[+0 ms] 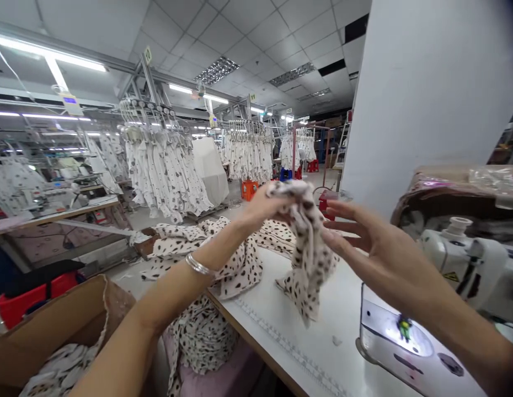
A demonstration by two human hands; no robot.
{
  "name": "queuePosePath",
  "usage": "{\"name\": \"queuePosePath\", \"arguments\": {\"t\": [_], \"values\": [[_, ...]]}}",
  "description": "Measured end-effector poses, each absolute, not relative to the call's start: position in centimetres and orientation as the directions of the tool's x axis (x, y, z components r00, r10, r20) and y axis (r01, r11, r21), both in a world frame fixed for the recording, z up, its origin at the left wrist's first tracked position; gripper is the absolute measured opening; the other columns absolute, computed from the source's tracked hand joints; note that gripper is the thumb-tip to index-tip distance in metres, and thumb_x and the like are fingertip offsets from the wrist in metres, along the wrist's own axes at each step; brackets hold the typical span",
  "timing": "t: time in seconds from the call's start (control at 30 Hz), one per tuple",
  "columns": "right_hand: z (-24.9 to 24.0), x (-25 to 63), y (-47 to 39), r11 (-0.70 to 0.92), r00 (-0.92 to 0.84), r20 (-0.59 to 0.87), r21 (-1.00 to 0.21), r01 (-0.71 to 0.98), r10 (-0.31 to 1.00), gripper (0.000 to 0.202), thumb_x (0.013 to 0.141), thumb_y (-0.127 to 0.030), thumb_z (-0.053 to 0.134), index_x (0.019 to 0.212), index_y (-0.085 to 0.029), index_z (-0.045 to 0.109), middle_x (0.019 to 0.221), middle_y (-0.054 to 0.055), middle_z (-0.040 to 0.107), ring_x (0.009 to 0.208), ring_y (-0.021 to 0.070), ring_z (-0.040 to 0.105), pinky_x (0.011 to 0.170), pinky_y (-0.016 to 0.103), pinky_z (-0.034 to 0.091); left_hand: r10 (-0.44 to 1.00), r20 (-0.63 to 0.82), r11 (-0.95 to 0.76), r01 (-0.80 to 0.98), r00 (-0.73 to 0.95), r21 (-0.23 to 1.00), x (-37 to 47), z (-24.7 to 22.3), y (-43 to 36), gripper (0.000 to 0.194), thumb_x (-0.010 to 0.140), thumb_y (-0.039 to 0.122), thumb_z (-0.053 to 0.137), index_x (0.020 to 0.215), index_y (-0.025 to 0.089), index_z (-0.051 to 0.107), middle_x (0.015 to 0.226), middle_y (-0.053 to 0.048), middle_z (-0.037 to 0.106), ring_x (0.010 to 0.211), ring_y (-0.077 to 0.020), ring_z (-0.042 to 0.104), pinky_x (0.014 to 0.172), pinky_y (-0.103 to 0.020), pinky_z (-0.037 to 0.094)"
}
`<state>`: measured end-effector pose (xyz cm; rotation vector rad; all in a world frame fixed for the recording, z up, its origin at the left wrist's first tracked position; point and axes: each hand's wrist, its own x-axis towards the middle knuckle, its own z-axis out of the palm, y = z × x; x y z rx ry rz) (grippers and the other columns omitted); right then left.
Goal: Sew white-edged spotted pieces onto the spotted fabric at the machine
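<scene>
A white cloth piece with dark spots (308, 264) hangs over the white table (277, 309), its lower end at the tabletop. My left hand (267, 207), with a silver bracelet at the wrist, holds its bunched top edge, which is blurred. Just right of the cloth is my right hand (364, 242), fingers spread and pointing left, the fingertips close to the fabric. More spotted cloth (240, 270) lies heaped on the table's left side behind my left forearm.
A sewing machine (459, 264) with a lit plate stands at the right. At the lower left is a cardboard box (74, 314) with cloth inside. A spotted bundle (204, 336) sits below the table edge. Hanging garments (161, 171) fill racks behind.
</scene>
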<state>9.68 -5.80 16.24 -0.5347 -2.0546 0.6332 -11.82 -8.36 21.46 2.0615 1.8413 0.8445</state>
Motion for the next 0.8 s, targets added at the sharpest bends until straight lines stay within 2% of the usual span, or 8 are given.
{"name": "queuePosePath", "arguments": {"t": [0.13, 0.3, 0.43, 0.5, 0.57, 0.63, 0.73, 0.8], "values": [[13.3, 10.8, -6.0, 0.877, -0.498, 0.727, -0.446, 0.180, 0.472, 0.039, 0.092, -0.052, 0.052, 0.114, -0.023, 0.066, 0.118, 0.012, 0.064, 0.085, 0.0221, 0.070, 0.061, 0.030, 0.060, 0.861, 0.428, -0.011, 0.830, -0.276, 0.557, -16.4, 24.7, -8.2, 0.022, 0.091, 0.015, 0.043, 0.110, 0.017, 0.054, 0.109, -0.010, 0.061, 0.104, -0.0197, 0.061, 0.063, -0.029, 0.058], [8.9, 13.3, -4.6, 0.913, -0.586, 0.700, -0.332, 0.239, 0.408, 0.033, 0.095, -0.051, 0.049, 0.102, -0.026, 0.070, 0.112, 0.008, 0.066, 0.066, 0.0153, 0.069, 0.053, 0.026, 0.058, 0.589, 0.554, 0.049, 0.710, -0.589, 0.703, -18.4, 23.6, -13.9, 0.059, 0.080, 0.012, 0.065, 0.129, 0.018, 0.033, 0.135, -0.018, 0.048, 0.117, -0.0232, 0.059, 0.081, -0.029, 0.060], [4.3, 16.6, -3.1, 0.921, -0.619, 0.684, -0.247, 0.303, 0.387, 0.033, 0.095, -0.051, 0.047, 0.096, -0.028, 0.071, 0.113, 0.007, 0.066, 0.085, 0.0206, 0.072, 0.062, 0.027, 0.059, 0.597, 0.391, 0.239, 0.620, -0.701, 0.747, -17.3, 18.2, -21.0, 0.062, 0.076, 0.030, 0.073, 0.126, 0.012, 0.040, 0.106, -0.019, 0.065, 0.074, -0.0250, 0.070, 0.054, -0.033, 0.059], [2.3, 18.2, -2.9, 0.915, -0.663, 0.635, -0.219, 0.339, 0.397, 0.028, 0.095, -0.049, 0.050, 0.099, -0.031, 0.070, 0.117, 0.006, 0.065, 0.093, 0.0226, 0.070, 0.068, 0.029, 0.059, 0.617, 0.227, 0.475, 0.587, -0.753, 0.655, -16.2, 16.3, -24.0, 0.069, 0.078, 0.043, 0.069, 0.131, 0.011, 0.040, 0.073, -0.005, 0.067, 0.045, -0.0214, 0.062, 0.040, -0.032, 0.049], [0.9, 19.2, -3.0, 0.914, -0.703, 0.587, -0.206, 0.350, 0.402, 0.023, 0.094, -0.045, 0.052, 0.101, -0.032, 0.069, 0.120, 0.004, 0.064, 0.097, 0.0230, 0.069, 0.073, 0.031, 0.059, 0.565, 0.319, 0.613, 0.646, -0.761, 0.455, -14.6, 15.8, -25.6, 0.079, 0.082, 0.053, 0.062, 0.143, 0.012, 0.031, 0.051, 0.007, 0.057, 0.040, -0.0204, 0.057, 0.042, -0.028, 0.044], [0.3, 19.6, -3.4, 0.917, -0.720, 0.569, -0.208, 0.342, 0.397, 0.020, 0.095, -0.042, 0.051, 0.101, -0.033, 0.068, 0.120, 0.004, 0.064, 0.097, 0.0217, 0.069, 0.071, 0.029, 0.059, 0.551, 0.494, 0.588, 0.733, -0.673, 0.342, -12.5, 16.3, -25.5, 0.082, 0.083, 0.055, 0.061, 0.147, 0.014, 0.029, 0.048, 0.009, 0.055, 0.043, -0.0201, 0.059, 0.046, -0.027, 0.043], [0.3, 19.1, -4.1, 0.933, -0.749, 0.556, -0.200, 0.301, 0.361, 0.018, 0.097, -0.036, 0.049, 0.099, -0.031, 0.066, 0.114, 0.004, 0.065, 0.092, 0.0181, 0.069, 0.066, 0.025, 0.057, 0.635, 0.585, 0.341, 0.862, -0.505, 0.374, -9.1, 17.1, -21.4, 0.055, 0.090, 0.048, 0.055, 0.135, 0.019, 0.049, 0.055, 0.006, 0.062, 0.043, -0.0160, 0.057, 0.047, -0.026, 0.045], [0.4, 18.8, -4.6, 0.946, -0.774, 0.545, -0.176, 0.271, 0.323, 0.018, 0.097, -0.030, 0.047, 0.095, -0.029, 0.065, 0.103, 0.003, 0.066, 0.082, 0.0151, 0.069, 0.064, 0.022, 0.055, 0.755, 0.523, 0.226, 0.906, -0.395, 0.358, -7.3, 16.7, -16.5, 0.035, 0.095, 0.040, 0.052, 0.121, 0.019, 0.061, 0.067, 0.001, 0.068, 0.055, -0.0164, 0.063, 0.056, -0.028, 0.050]]}}
